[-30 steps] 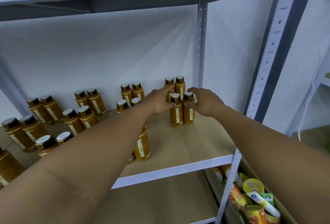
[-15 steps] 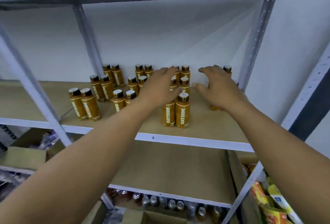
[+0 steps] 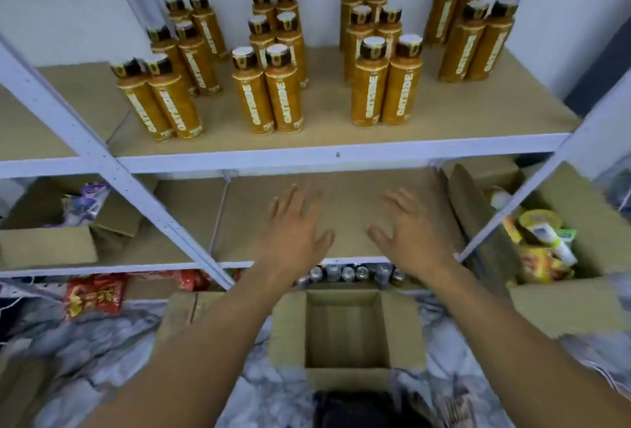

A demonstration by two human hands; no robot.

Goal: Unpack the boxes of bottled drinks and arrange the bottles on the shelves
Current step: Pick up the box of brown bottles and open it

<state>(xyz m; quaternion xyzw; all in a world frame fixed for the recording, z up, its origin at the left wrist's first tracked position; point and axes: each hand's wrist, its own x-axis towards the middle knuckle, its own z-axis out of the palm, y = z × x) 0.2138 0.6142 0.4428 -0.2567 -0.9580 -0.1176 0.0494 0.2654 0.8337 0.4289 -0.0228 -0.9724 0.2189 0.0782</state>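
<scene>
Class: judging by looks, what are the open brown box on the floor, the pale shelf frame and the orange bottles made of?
Open brown box: matte cardboard, folded flaps. Pale shelf frame: probably painted metal, punched holes. Orange bottles: possibly plastic, printed labels, dark caps; too blurred for certainty.

A row of silver-topped cans (image 3: 348, 273) stands at the lowest level in view. Left of the cans lie red snack packets (image 3: 94, 296); higher and farther left, an open carton (image 3: 47, 246) holds purple-and-white packs (image 3: 85, 204). Right of the cans and a little above, another open carton (image 3: 573, 304) holds yellow packets (image 3: 543, 263) and a white tube (image 3: 555, 245). Below the cans spreads a grey marbled floor (image 3: 102, 342).
</scene>
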